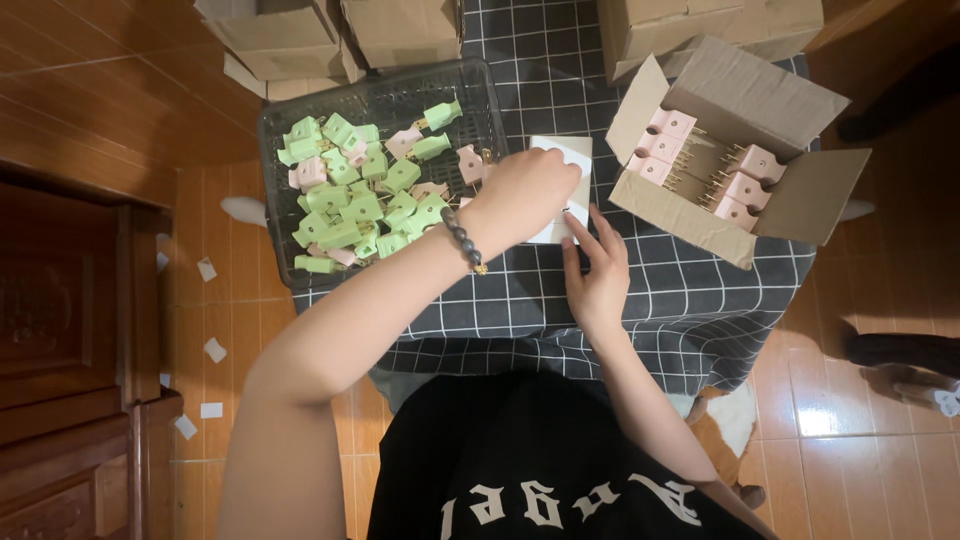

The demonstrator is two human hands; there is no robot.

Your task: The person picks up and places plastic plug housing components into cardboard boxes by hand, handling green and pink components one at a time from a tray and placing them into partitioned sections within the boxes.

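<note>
My left hand (528, 192) reaches over the table with its fingers closed on a small white box (568, 172), its wrist wearing a dark bead bracelet. My right hand (596, 272) touches the same white box from below, fingers spread along its lower edge. The box rests on a black cloth with a white grid (640, 300). Left of the hands stands a dark wire basket (285, 130) heaped with several green and pink plugs (350, 200). To the right is an open cardboard box (800, 200) holding pink plugs (745, 175) in rows with their metal pins showing.
Closed cardboard boxes (290, 40) stand at the back left and another cardboard box (700, 25) at the back right. Wooden furniture (70, 330) lines the left side. Small white paper scraps (212, 350) lie on the orange tiled floor.
</note>
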